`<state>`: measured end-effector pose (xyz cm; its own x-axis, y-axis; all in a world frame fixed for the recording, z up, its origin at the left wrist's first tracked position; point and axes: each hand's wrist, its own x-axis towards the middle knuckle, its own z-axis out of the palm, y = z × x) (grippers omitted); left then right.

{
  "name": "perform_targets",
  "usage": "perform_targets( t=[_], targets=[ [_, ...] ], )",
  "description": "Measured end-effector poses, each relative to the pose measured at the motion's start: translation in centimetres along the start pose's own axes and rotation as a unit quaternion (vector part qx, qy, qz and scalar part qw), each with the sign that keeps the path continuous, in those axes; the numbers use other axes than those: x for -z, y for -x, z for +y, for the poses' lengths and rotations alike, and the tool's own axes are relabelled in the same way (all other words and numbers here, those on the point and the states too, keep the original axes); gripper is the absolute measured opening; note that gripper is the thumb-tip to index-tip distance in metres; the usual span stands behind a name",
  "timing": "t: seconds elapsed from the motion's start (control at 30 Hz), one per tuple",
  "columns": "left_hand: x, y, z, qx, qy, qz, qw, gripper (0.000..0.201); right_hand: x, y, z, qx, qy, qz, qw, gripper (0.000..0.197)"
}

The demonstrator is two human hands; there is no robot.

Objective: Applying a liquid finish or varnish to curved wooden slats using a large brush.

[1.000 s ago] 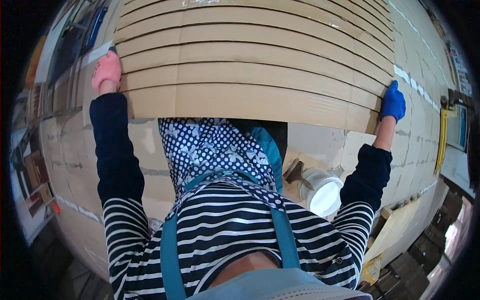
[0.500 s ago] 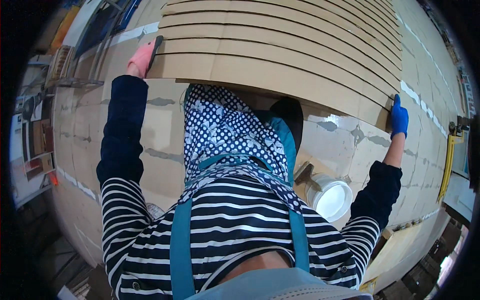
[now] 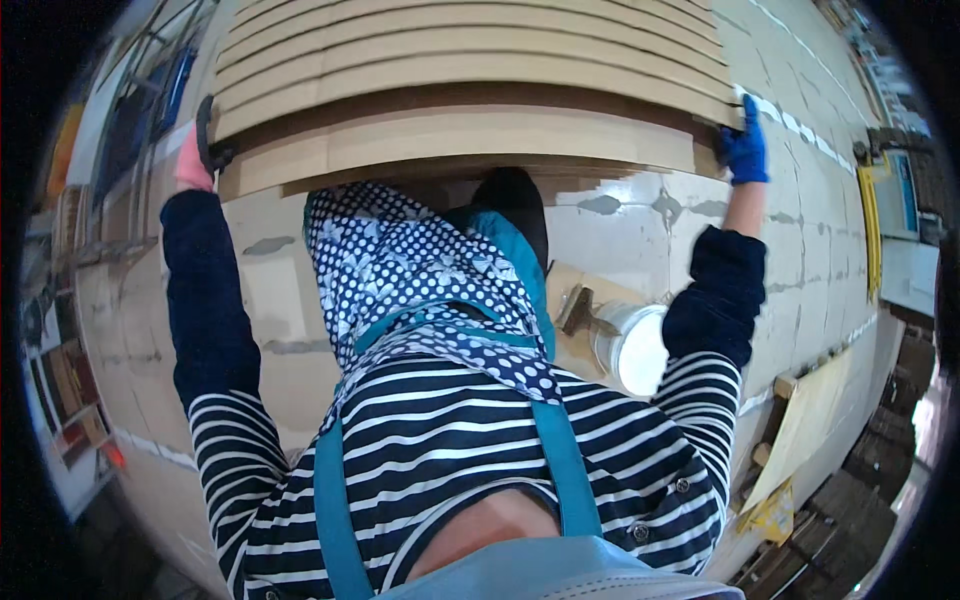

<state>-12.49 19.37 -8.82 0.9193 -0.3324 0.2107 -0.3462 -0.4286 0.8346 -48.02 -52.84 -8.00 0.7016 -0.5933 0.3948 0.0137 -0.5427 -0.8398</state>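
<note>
A row of overlapping tan cardboard sheets (image 3: 470, 65) spreads across the top of the view, their near edges stepped one behind another. My left hand (image 3: 200, 150), in a pink glove with dark fingers, is closed on the left near corner of the sheets. At the right near corner, my right hand (image 3: 745, 150) in a blue glove grips the edge, its index finger stretched along the side. Beneath, a separate lower cardboard sheet (image 3: 480, 137) shows, with a dark gap between it and the sheets above. The fingertips under the edges are hidden.
A white bucket (image 3: 637, 350) stands to the right of my apron, with a wide brush (image 3: 575, 310) beside it. Pale floor blocks (image 3: 610, 245) with grey patches lie all around. A yellow bar (image 3: 868, 230) and a pale wooden board (image 3: 805, 435) are on the right.
The nearer sheets have come apart: a dark gap has opened above the lowest one. Both hands have shifted up and left in view and now grip the corners of the upper sheets.
</note>
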Motion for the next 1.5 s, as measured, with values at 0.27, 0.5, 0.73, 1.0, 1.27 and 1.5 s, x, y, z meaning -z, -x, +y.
perform_targets(
  t=[0.27, 0.5, 0.73, 1.0, 1.27, 1.5],
  targets=[
    [-4.5, 1.7, 0.3, 0.009, -0.059, 0.176, 0.983, 0.04, 0.9, 1.7, 3.8, 0.044, 0.317, 0.086, 0.943, 0.033],
    [-3.2, 5.2, -0.2, -0.182, -0.311, 0.231, 0.904, 0.04, 0.8, 3.8, 1.6, 0.243, 0.373, 0.204, 0.872, 0.03],
    [-1.7, 3.3, 2.0, 0.174, -0.144, 0.144, 0.963, 0.039, 3.7, 3.7, 1.3, 0.098, 0.471, 0.042, 0.876, 0.026],
    [1.2, 0.0, -4.2, 0.107, -0.26, -0.032, 0.959, 0.046, 1.2, 0.0, 1.3, 0.14, 0.344, 0.125, 0.92, 0.047],
    [-5.5, -0.8, 0.5, 0.177, -0.39, -0.039, 0.903, 0.045, 0.1, -2.4, 1.2, -0.268, 0.376, 0.015, 0.887, 0.075],
    [-5.6, 0.9, 5.6, 0.27, -0.316, 0.018, 0.909, 0.053, -1.8, -1.4, 0.7, -0.2, 0.469, 0.042, 0.859, 0.074]
  ],
)
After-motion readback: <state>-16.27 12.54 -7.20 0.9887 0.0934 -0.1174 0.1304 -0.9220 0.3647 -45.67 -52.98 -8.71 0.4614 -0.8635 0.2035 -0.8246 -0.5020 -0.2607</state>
